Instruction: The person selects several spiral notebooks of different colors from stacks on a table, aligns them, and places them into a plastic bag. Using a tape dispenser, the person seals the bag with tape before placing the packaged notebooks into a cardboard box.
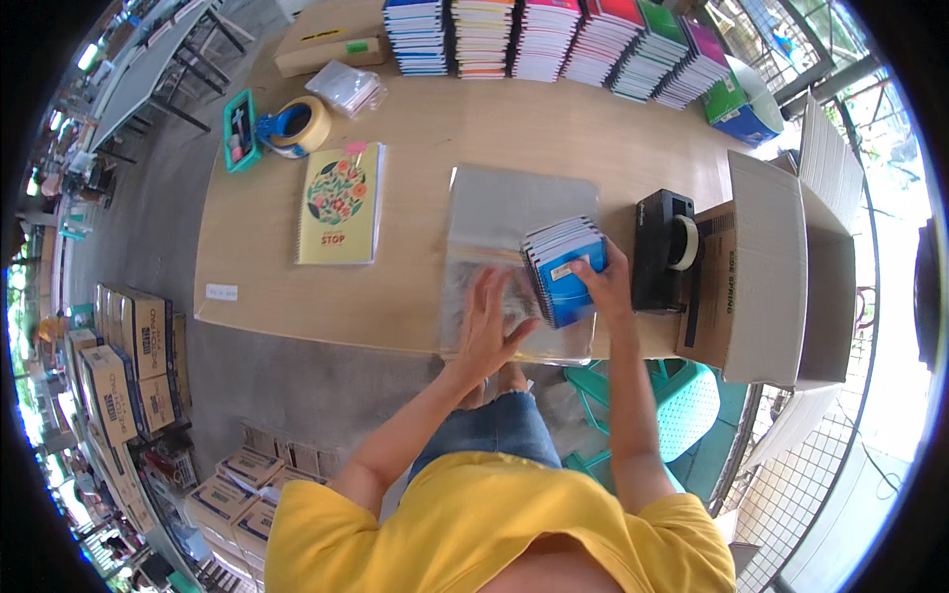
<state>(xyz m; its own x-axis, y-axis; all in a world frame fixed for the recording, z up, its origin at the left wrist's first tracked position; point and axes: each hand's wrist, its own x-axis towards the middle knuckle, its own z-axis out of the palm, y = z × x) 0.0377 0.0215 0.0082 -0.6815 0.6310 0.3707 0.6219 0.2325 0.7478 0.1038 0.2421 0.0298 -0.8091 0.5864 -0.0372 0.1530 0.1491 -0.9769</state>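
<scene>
A small stack of blue spiral notebooks (566, 293) is gripped along its right side by my right hand (611, 280), thumb over the top cover. My left hand (486, 321) hovers just left of the stack, fingers apart, with nothing in it. Under both hands lies a pile of clear plastic bags (524, 198) at the table's front edge. Right of the notebooks stands a black tape dispenser (657, 257) with a roll of tape. A yellow spiral notebook (341, 212) with a floral circle rests farther left.
Stacks of coloured notebooks (549, 44) line the table's back. An open cardboard box (736, 287) stands at right, above a green stool (692, 405). Far left are a green tray (239, 130), a tape roll (311, 127) and a plastic packet (346, 87). Boxes (129, 366) are piled on the floor.
</scene>
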